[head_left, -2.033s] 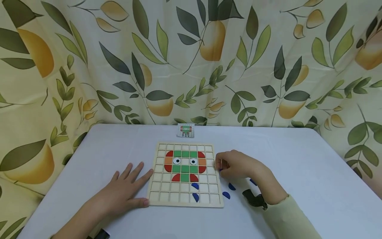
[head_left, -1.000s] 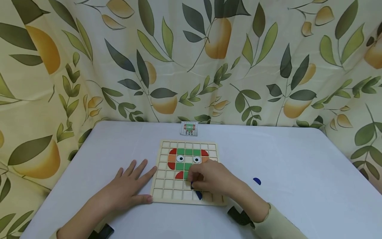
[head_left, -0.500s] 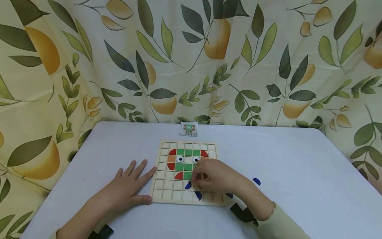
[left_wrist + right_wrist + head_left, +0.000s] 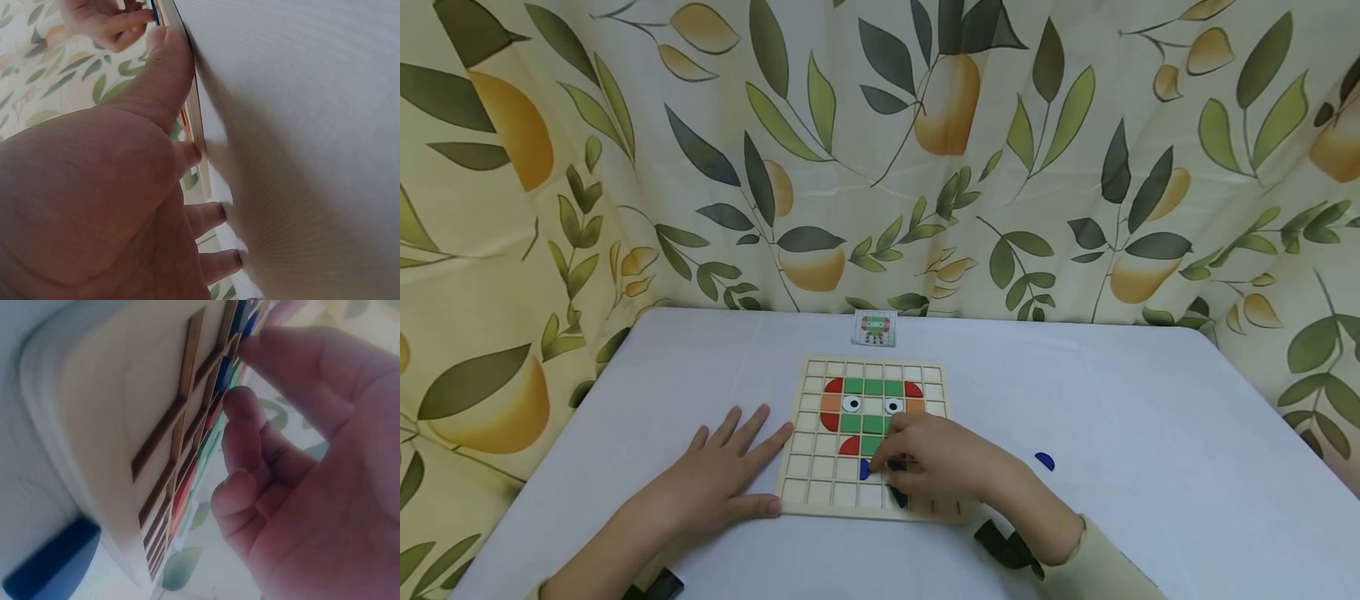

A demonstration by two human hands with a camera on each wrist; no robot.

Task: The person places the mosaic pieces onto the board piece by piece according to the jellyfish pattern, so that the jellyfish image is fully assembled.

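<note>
A square wooden grid board [image 4: 820, 493] lies flat on the table. In its cells are green, red and orange pieces and two eye pieces, forming a figure. My right hand [image 4: 943, 457] is over the board's lower right, a fingertip touching a blue half-circle piece [image 4: 865, 469] just below the green and red ones. Another blue piece [image 4: 897, 497] lies on the board under the hand. In the right wrist view the other fingers [image 4: 242, 434] are bent, with nothing visible between them. My left hand [image 4: 718, 467] is spread flat, thumb and index finger against the board's left edge.
A small picture card [image 4: 874, 328] stands behind the board. One blue half-circle [image 4: 1045, 461] lies on the table at the right; another [image 4: 53, 562] is beside the board. A patterned cloth [image 4: 880, 167] hangs behind the white table [image 4: 1120, 400].
My right hand came from the loose blue pieces at the right onto the board. The upper blue piece has shifted left and turned within the grid. The left hand stays at the board's edge.
</note>
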